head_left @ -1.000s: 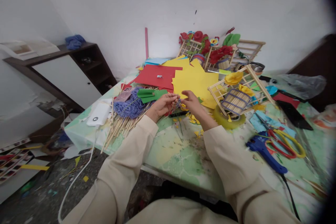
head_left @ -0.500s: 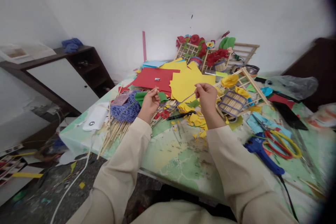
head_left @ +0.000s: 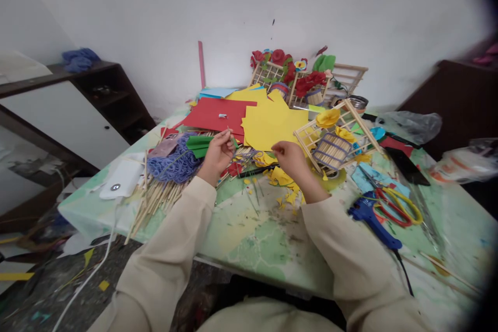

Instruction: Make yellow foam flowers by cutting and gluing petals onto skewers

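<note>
Over the middle of the table, my left hand (head_left: 219,154) is closed in a pinch, and something thin and hard to make out shows at its fingertips. Folded green paper (head_left: 198,145) and a bundle of purple yarn (head_left: 175,161) lie beside it. My right hand (head_left: 291,160) has thumb and fingers pressed together; anything between them is too small to tell. It hovers at the near edge of the yellow paper sheets (head_left: 272,122), left of a bamboo-stick frame with a small basket (head_left: 332,150) and yellow paper flowers (head_left: 328,118). Thin green wires (head_left: 252,192) lie between the hands.
Bamboo sticks (head_left: 155,207) and a white power bank (head_left: 121,179) with a cable are at left. At right lie a blue glue gun (head_left: 375,220), scissors (head_left: 400,207) and a plastic bag (head_left: 416,127). Red paper (head_left: 218,114) and red-flowered frames (head_left: 311,83) stand farther back.
The view has shifted, so the table sits farther left. My right hand has come lower and a little nearer to me; the purple yarn strand that ran from its fingers no longer shows there.
</note>
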The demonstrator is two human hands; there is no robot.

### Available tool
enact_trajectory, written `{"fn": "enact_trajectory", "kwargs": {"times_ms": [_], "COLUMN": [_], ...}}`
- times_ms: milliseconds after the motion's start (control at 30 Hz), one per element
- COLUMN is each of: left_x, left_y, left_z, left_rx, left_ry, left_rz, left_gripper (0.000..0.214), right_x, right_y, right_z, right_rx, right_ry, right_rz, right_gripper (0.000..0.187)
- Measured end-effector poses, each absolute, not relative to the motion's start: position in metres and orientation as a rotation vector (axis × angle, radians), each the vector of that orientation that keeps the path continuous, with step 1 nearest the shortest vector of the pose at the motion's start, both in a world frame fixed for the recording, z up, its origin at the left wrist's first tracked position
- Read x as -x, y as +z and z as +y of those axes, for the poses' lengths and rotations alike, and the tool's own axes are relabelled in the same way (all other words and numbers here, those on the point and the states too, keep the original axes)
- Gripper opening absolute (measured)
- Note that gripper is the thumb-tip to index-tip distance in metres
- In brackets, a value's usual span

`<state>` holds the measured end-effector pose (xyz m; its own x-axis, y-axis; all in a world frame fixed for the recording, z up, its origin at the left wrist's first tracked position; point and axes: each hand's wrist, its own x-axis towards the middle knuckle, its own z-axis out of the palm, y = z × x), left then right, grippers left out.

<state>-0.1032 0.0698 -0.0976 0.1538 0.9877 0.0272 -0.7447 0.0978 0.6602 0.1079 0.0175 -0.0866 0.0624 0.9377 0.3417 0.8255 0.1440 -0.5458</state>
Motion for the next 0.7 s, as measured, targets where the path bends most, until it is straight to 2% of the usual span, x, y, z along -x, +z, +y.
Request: {"fn": "enact_trajectory", "kwargs": {"times_ms": [267, 700], "left_x": [0.08, 0.075], "left_y": [-0.104, -0.109], "left_z": [0.055, 0.051], "left_rx": [-0.725, -0.773], "left_ry": [1.197, 1.115], "left_rz": [0.483, 0.47], "left_gripper": [0.01, 0.014], "right_x": [-0.101, -0.094], "right_y": [-0.123, -0.131], "right_z": [-0.006, -0.002], "right_rx": [1.67, 1.626], "right_ry": [0.188, 0.288], "right_rz": [-2.022, -1.986], "right_gripper": [0.022, 0.015]}}
